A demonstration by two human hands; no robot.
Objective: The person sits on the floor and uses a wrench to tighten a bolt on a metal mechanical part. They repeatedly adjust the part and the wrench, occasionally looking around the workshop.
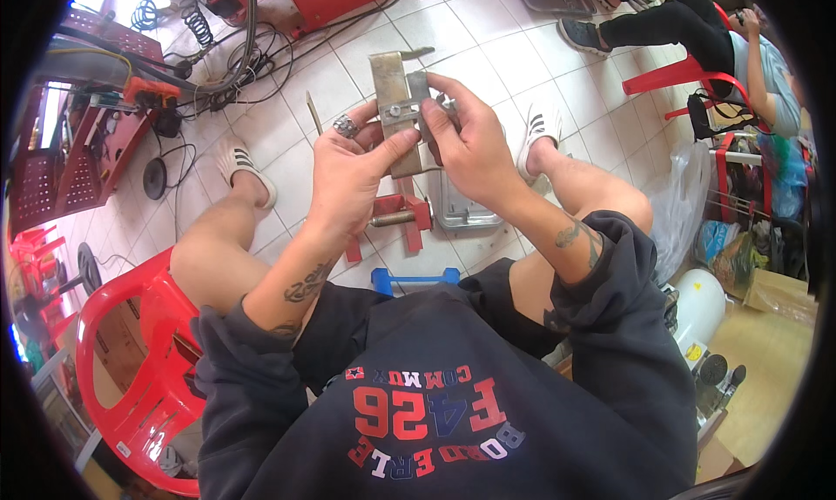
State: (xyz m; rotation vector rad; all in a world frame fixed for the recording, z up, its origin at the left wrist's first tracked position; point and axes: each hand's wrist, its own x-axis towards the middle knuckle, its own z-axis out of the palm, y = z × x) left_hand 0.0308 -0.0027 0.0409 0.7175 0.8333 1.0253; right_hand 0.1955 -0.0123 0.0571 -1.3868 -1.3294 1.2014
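Note:
Between my two hands, above the floor, is a bolted metal bracket (389, 80) made of a long worn flat plate and a smaller darker plate. My left hand (344, 173) grips its left side, with the thumb across the lower part of the plate. A chunky ring sits on one of its fingers. My right hand (475, 143) closes round the smaller plate, thumb and fingers near the bolts. A thin pointed metal strip (313, 112) sticks up beside my left fingers; whether it belongs to the bracket I cannot tell. Another pointed tip (418, 54) shows by the plate's top end.
Below my hands stand a red vise-like tool (407, 214) and a grey metal tray (470, 211). A red plastic chair (104, 361) is at left, near a red perforated rack (83, 156). Cables cross the tiles. Another person sits at upper right on a red chair (666, 73).

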